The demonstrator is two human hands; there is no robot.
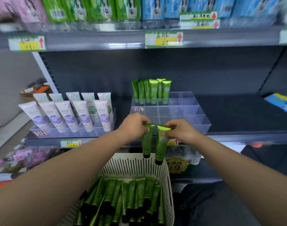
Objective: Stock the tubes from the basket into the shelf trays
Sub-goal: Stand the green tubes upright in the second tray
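while the left hand and the right hand each pinch one green tube by its flat end between curled fingers, the caps hang above the basket, just before the clear tray. i judge this is the carrying step. next, both tubes must go cap-down into free compartments near the standing tubes. only "9.9" on a yellow sticker is readable; the shelf labels are blurred.
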